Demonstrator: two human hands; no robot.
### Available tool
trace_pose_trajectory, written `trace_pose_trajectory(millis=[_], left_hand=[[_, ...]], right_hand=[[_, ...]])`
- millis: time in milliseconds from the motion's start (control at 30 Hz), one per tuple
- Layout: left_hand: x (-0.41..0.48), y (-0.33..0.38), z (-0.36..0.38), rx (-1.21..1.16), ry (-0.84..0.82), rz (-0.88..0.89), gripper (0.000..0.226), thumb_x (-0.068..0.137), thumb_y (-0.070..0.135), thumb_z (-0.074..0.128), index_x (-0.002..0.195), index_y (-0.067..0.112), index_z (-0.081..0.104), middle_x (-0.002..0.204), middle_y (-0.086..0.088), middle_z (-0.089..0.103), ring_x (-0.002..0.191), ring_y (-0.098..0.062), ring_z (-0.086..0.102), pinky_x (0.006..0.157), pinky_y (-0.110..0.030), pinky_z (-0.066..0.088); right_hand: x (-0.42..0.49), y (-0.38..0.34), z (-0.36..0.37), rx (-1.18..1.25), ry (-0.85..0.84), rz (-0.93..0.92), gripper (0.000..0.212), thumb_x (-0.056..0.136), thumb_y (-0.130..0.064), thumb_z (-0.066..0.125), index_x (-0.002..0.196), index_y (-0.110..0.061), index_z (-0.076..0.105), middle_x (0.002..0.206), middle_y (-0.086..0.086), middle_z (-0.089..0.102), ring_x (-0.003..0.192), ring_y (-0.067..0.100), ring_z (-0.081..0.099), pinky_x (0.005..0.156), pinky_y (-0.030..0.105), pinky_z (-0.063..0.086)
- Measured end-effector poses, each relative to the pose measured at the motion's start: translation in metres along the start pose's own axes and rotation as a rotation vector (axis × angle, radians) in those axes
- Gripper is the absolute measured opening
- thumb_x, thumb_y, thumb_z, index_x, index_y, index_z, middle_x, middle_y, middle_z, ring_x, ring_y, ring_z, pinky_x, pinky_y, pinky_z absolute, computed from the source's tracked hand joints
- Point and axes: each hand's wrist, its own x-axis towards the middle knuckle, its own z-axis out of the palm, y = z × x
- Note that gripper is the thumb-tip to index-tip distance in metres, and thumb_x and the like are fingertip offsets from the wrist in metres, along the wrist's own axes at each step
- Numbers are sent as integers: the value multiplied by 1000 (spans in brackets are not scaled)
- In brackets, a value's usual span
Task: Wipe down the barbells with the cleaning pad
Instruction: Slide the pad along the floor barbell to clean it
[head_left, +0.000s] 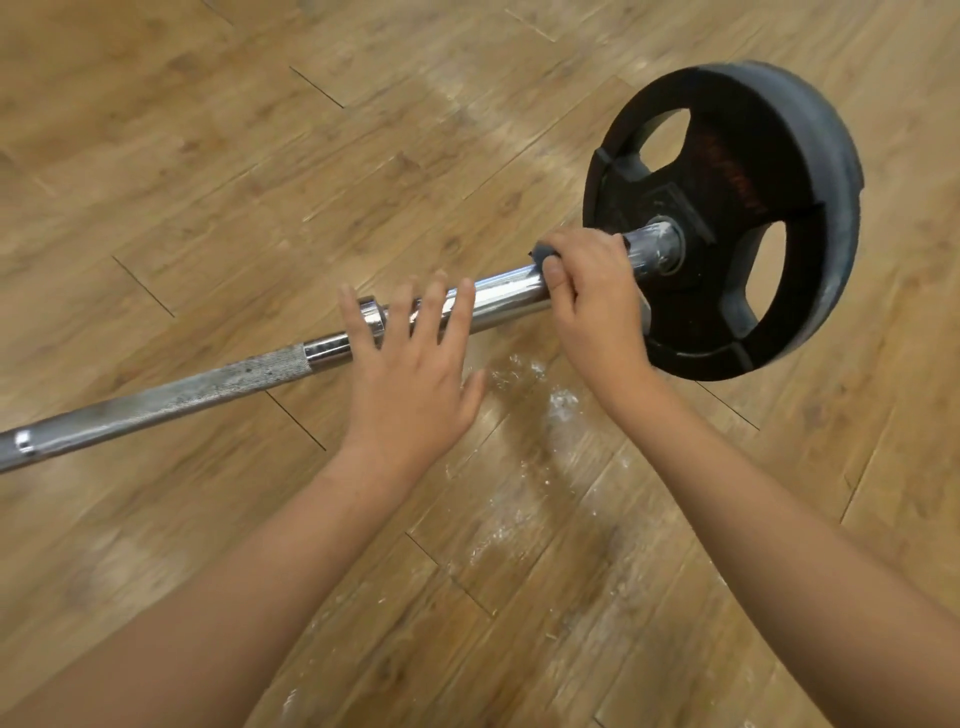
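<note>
Two bare hands work at the right end of one barbell (156, 400), which lies on a wood-plank floor (208, 156) and runs from the left edge up toward the right. Left hand (410, 364): open, fingers straight and spread, thumb out to the right. The fingertips lie across the chrome sleeve (504, 293) near its collar, just right of the knurled grip section. Cannot tell whether they press on the metal or sit just above it. This hand holds nothing. Right hand (597, 301): closed in a full wrap round the sleeve, well right of the left hand and just beside the black weight plate (727, 218). Fingers curl over the top, thumb tucked in on the near-left side. Cleaning pad (545, 253): dark grey, trapped between that palm and the sleeve. Only small edges show, one above the thumb and one at the knuckles on the plate side. A short stretch of sleeve shows between the right hand and the plate hub, smeared with white. Plate stands on edge on the floor, with grip holes cut through it. White powdery specks (561, 400) scatter on the planks near the barbell, under and between the two forearms.
</note>
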Motion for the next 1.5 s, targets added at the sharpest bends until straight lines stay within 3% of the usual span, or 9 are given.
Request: trace_pose_trajectory(millis=[167, 333, 500, 700, 867, 1034, 1234, 1334, 1501], left_hand=[[5, -3, 10, 3, -4, 3, 92, 95, 66, 43, 163, 15, 8, 162, -11, 27, 144, -33, 33, 117, -69, -3], [16, -4, 14, -30, 8, -31, 93, 92, 74, 43, 162, 19, 14, 158, -7, 34, 139, -30, 40, 117, -68, 11], [25, -15, 17, -22, 13, -22, 97, 88, 74, 50, 162, 21, 16, 154, -5, 38, 134, -27, 43, 116, -66, 18], [42, -26, 18, -31, -4, -21, 98, 84, 75, 52, 161, 22, 21, 149, -3, 43, 127, -26, 47, 113, -64, 22], [55, -35, 19, -37, -9, -40, 97, 82, 75, 55, 159, 24, 26, 146, 0, 48, 126, -24, 51, 112, -63, 27], [71, -43, 20, -21, -48, -27, 101, 81, 76, 56, 160, 24, 22, 147, 1, 47, 127, -24, 50, 111, -61, 27], [65, -59, 18, 64, -105, 43, 100, 88, 62, 55, 164, 20, 3, 167, -16, 14, 152, -33, 19, 118, -66, 11], [50, -62, 22, 92, -99, 82, 103, 89, 58, 55, 164, 15, 0, 170, -19, 0, 157, -34, 7, 120, -67, 1], [69, -65, 24, 15, -122, 24, 105, 88, 60, 56, 163, 18, -3, 170, -15, 2, 157, -32, 7, 120, -66, -1]], right_hand=[[5, 11, 0, 68, -126, -207, 21, 104, -11, 51, 118, -7, 66, 113, 3, 67, 108, 26, 57, 102, 42, 40], [17, 11, 8, 12, -47, -103, 22, 107, -18, 45, 113, -12, 66, 102, 1, 66, 101, 24, 56, 99, 36, 37], [21, 9, 8, 76, -174, -199, 28, 104, -16, 51, 128, -7, 64, 127, 4, 66, 120, 25, 53, 108, 38, 36], [46, 12, -1, 4, -136, -77, 21, 104, -18, 45, 108, -15, 65, 101, 1, 65, 101, 23, 53, 91, 41, 41], [46, 0, 14, 33, -284, -223, 30, 101, -17, 52, 129, -8, 62, 128, 5, 64, 120, 25, 52, 105, 38, 37], [72, 6, 11, 2, -208, -88, 19, 102, -17, 48, 110, -14, 65, 102, 3, 67, 100, 25, 56, 91, 39, 39], [72, -12, 31, 21, -290, -212, 28, 99, -11, 53, 124, -8, 63, 125, 7, 65, 115, 26, 52, 102, 41, 37], [84, -2, 29, 2, -268, -162, 25, 101, -15, 49, 122, -12, 63, 114, 5, 67, 106, 27, 55, 96, 42, 41], [86, -17, 44, -47, -165, -110, 17, 100, -12, 49, 107, -14, 64, 106, 2, 66, 103, 25, 54, 94, 41, 39]])
